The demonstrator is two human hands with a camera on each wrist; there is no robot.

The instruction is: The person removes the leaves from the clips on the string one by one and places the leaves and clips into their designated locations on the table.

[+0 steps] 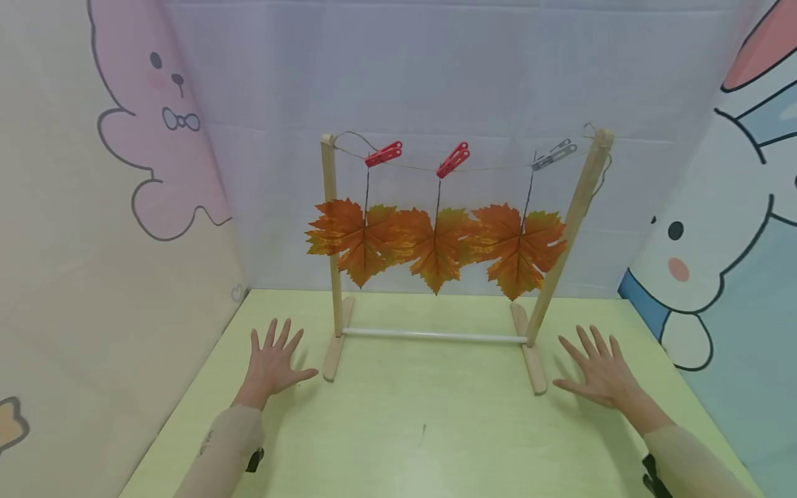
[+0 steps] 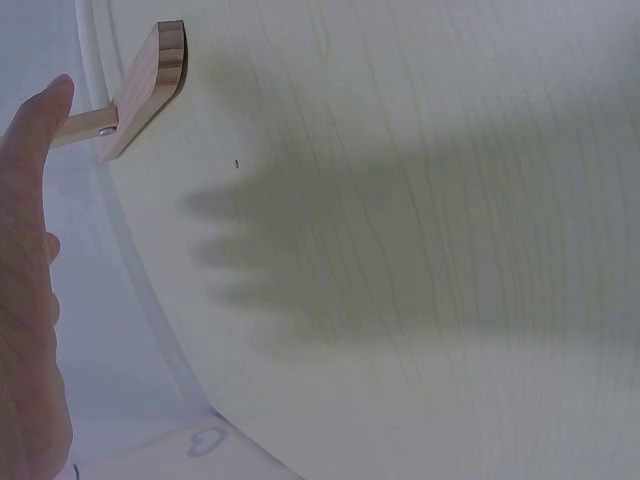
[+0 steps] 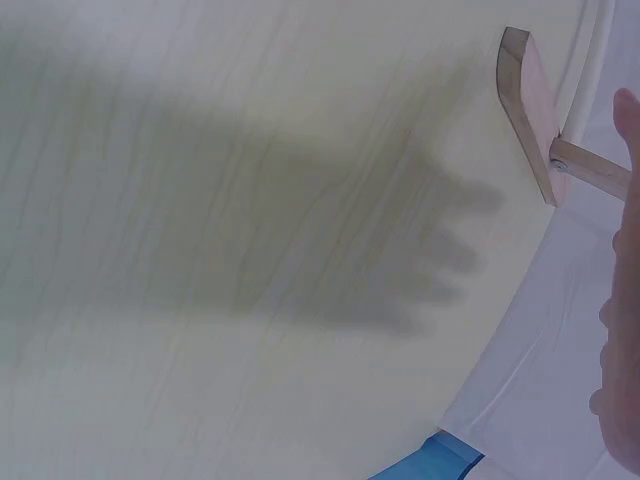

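My left hand [image 1: 275, 366] is held palm down over the table with its fingers spread, just left of a wooden rack's left foot [image 1: 334, 353]. On the other side my right hand [image 1: 600, 373] is spread likewise, right of the right foot [image 1: 534, 366]. Both hands hold nothing, and their shadows fall on the tabletop. From the rack's string hang three orange and green artificial maple leaves [image 1: 361, 242], overlapping in a row. Two red clothespins [image 1: 453, 160] and one grey clothespin [image 1: 553, 155] are on the string above the leaf stems.
The rack's posts [image 1: 571, 232] are joined low down by a white rod [image 1: 436, 336]. A pale wood-grain table [image 1: 398, 401] lies beneath. Behind is a white cloth backdrop [image 1: 436, 76]; cartoon-printed panels [image 1: 93, 277] flank both sides. A small dark mark [image 1: 424, 430] shows on the tabletop.
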